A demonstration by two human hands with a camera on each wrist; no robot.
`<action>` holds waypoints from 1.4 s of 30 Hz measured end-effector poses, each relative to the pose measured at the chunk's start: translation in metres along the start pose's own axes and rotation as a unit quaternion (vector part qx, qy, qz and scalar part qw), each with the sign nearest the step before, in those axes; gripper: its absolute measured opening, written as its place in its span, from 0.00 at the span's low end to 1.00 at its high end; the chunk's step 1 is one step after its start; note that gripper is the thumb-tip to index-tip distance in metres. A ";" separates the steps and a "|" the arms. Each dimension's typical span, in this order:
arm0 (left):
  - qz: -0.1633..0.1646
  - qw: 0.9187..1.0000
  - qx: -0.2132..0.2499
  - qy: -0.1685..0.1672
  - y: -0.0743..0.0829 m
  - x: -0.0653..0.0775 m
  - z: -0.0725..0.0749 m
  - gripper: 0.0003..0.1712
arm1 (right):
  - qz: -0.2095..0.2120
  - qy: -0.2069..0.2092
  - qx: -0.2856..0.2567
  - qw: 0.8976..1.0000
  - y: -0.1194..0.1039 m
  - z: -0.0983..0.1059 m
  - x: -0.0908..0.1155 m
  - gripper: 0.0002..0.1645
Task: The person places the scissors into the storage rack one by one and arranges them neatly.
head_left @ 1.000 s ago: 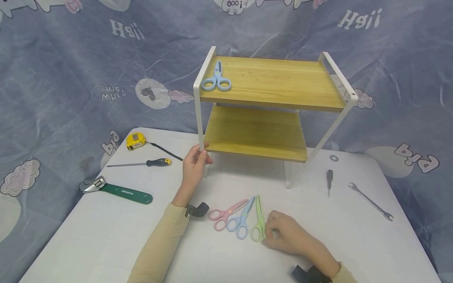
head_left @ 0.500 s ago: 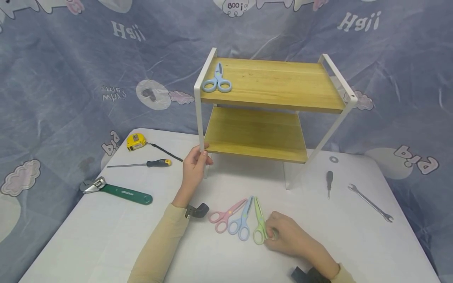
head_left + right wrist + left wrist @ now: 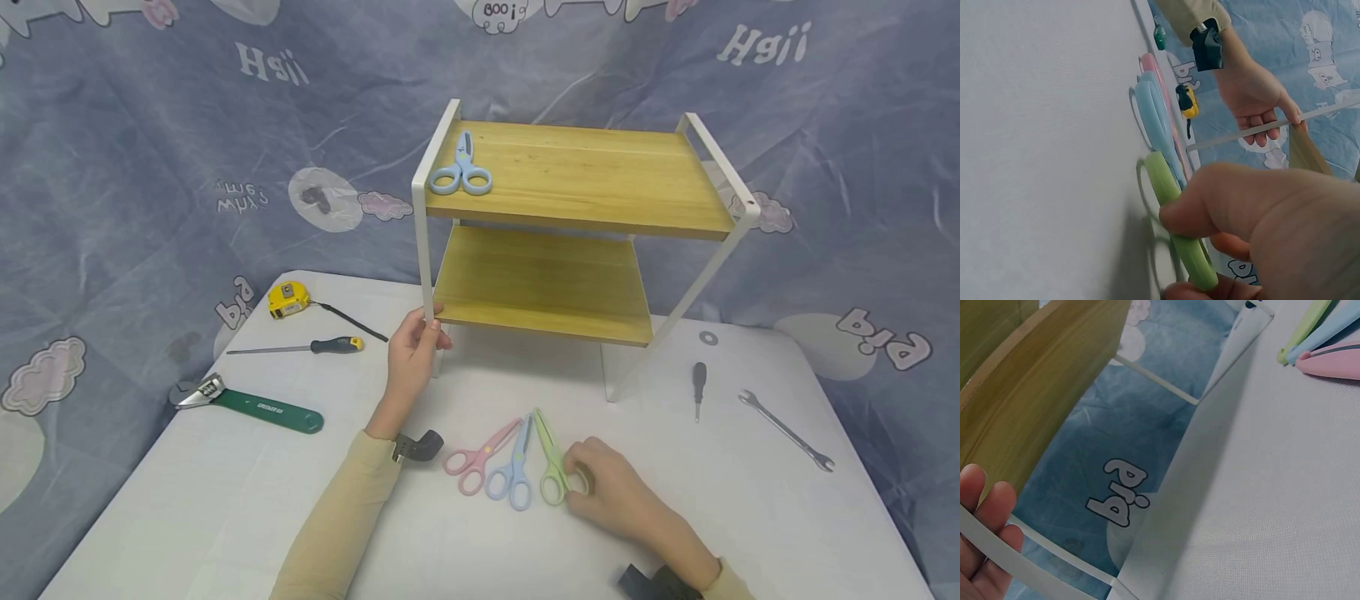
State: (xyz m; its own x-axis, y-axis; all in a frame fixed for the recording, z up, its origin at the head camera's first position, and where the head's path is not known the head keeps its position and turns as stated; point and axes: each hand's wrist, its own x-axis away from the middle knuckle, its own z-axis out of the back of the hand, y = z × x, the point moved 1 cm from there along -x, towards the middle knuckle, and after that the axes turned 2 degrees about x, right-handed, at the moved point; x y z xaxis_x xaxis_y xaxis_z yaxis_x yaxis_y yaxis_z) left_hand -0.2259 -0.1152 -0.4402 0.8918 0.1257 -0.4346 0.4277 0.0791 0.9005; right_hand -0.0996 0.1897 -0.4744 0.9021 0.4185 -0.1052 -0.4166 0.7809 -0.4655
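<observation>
The right hand point(image 3: 618, 492) pinches the handle of the green scissors point(image 3: 552, 454) between thumb and fingers, low over the white table point(image 3: 210, 517); whether these scissors touch the tabletop is hard to tell. Just left of them lie the light-blue scissors point(image 3: 518, 457), then the pink scissors point(image 3: 486, 452), all 3 fanned out with blade tips close together and pointing away from the person.

Farther off on the right are an open-ended wrench point(image 3: 784, 428), a small screwdriver point(image 3: 699, 383) and a grey washer point(image 3: 708, 337). On the left, in order of distance, lie a green-handled adjustable wrench point(image 3: 262, 407), a long screwdriver point(image 3: 333, 344) and a yellow tape measure point(image 3: 288, 300) with a black strap.

The left hand point(image 3: 411, 348) grips the white left front leg point(image 3: 422, 258) of a 2-tier rack point(image 3: 585, 177), near its lower shelf. A 2nd pair of light-blue scissors, the upper pair point(image 3: 462, 164), lies at the top shelf's left end. Behind hangs a printed blue-grey cloth point(image 3: 150, 167).
</observation>
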 end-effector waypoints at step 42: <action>-0.027 1.000 0.006 -0.014 0.028 0.007 0.000 0.16 | 0.017 -0.007 -0.022 1.000 -0.001 -0.003 0.001 0.19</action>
State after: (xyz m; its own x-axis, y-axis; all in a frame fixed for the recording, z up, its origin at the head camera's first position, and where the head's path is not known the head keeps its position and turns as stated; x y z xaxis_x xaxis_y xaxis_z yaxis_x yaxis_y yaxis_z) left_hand -0.2079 -0.1125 -0.4178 0.8711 0.0937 -0.4821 0.4769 0.0728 0.8759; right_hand -0.0978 0.1883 -0.4769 0.8860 0.4507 -0.1090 -0.4406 0.7451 -0.5006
